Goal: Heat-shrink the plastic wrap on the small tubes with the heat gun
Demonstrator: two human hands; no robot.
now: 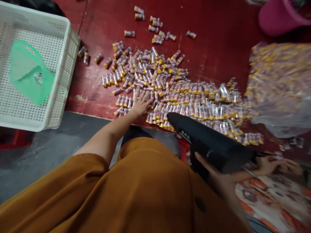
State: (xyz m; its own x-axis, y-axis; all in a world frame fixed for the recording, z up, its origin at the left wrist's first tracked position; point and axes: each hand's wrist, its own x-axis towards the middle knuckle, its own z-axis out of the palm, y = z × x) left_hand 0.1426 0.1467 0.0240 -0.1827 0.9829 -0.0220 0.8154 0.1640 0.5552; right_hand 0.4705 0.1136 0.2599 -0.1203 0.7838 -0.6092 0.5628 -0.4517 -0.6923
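Note:
Many small clear tubes [153, 74] with yellow ends and purple labels lie on a red tabletop [97, 103]. My left hand [143, 104] rests on the near-left part of them, palm down, its fingers spread over a few tubes. With my right hand [215, 173] I grip the handle of a black hair dryer [206, 139]. Its narrow nozzle points left, over the near edge of the tubes. To the right of my left hand, tubes stand or lean in close rows; farther back they lie scattered on their sides.
At left is a white perforated crate [54, 97] with a green plastic bag [26, 77] inside. A clear bag full of tubes [279, 74] lies at right, below a pink bucket [274, 17]. Another person's hands [274, 165] work at lower right. A red stool [17, 139] shows under the crate.

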